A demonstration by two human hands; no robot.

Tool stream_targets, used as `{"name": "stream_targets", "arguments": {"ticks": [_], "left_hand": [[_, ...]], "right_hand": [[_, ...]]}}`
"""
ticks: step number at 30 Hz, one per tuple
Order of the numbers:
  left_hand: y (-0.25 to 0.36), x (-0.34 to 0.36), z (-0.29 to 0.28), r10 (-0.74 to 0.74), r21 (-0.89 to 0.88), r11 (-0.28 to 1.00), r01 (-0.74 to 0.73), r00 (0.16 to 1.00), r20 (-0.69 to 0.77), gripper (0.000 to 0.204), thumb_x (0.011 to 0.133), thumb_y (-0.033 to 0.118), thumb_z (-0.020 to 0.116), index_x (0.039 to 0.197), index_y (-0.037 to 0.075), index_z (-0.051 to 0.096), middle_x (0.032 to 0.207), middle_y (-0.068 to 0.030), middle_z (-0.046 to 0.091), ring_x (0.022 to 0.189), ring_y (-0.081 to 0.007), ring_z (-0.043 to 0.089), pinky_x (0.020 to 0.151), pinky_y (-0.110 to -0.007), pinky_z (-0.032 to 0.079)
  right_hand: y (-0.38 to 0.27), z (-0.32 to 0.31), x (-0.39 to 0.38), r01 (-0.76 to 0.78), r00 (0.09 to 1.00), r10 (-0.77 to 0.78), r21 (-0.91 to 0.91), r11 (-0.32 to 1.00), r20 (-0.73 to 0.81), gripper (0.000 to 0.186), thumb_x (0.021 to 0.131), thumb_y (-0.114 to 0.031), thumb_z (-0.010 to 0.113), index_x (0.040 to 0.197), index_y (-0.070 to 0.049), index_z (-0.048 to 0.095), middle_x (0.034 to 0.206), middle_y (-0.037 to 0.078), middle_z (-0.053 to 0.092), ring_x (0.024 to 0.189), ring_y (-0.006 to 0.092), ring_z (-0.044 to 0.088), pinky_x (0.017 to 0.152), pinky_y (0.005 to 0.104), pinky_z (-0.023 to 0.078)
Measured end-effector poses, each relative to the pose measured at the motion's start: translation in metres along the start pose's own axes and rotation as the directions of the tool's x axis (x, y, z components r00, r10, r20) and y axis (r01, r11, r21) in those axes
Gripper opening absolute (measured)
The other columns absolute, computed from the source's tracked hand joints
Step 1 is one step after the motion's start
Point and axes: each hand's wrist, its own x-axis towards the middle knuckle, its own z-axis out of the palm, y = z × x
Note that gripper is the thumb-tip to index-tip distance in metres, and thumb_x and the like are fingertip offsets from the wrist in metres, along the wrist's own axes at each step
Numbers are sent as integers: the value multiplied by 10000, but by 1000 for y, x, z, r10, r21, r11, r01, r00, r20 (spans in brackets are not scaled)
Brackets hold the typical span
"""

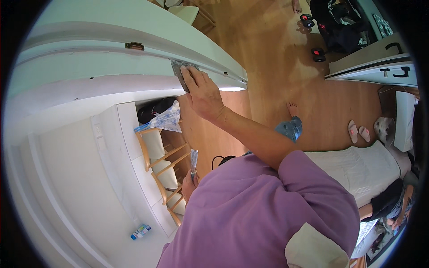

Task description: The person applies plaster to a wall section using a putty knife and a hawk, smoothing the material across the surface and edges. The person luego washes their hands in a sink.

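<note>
Scraper touched the white frame, gripped in my right fingers; my left fingers closed round a flat tool.

Scraper on frame — chairs (beside cabinets)

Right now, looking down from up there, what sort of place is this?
Probably a room in someone's home: there are wooden chairs with pale seats, a pair of slippers on the floor, and what looks like a bed or sofa under a pale cover.
</note>
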Motion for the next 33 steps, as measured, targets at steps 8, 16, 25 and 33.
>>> {"name": "stream_targets", "arguments": {"ticks": [8, 16, 25, 33], "left_hand": [[-10, 8, 3, -20, -23, 999, 24, 987, 157, 406, 1023, 277, 567, 1412, 167, 531, 1028, -164, 632, 932, -380, 657, 780, -472, 531], [-9, 11, 7, 75, -12, 997, -75, 996, -52, 413, 1013, 269, 582, 1405, 145, 541, 1038, -173, 633, 918, -378, 665, 766, -481, 536], [-23, 6, 11, 93, -27, 995, -93, 995, 18, 398, 1015, 270, 584, 1394, 154, 545, 1022, -163, 638, 906, -370, 669, 765, -471, 536], [-3, 19, 9, 96, -24, 995, -96, 995, -6, 403, 1007, 266, 587, 1394, 163, 544, 1006, -170, 641, 903, -385, 661, 756, -483, 531]], "right_hand": [[-1, -30, -28, 49, 991, -62, 115, 992, 116, 726, 736, 29, 706, 1432, 0, 498, 1319, 191, 562, 1096, 384, 591, 938, 446, 519], [-19, -12, 9, 51, 998, -51, -11, 999, -46, 727, 726, -45, 728, 1412, 33, 498, 1302, 201, 566, 1115, 365, 592, 915, 434, 512], [-22, -12, 17, 38, 999, -38, 5, 999, 4, 766, 711, -49, 759, 1422, 28, 483, 1308, 206, 544, 1126, 355, 580, 910, 430, 512], [8, -44, -62, 2, 973, -22, 88, 996, 228, 563, 896, -126, 637, 1417, 29, 491, 1317, 223, 564, 1144, 386, 582, 920, 480, 506]]}}
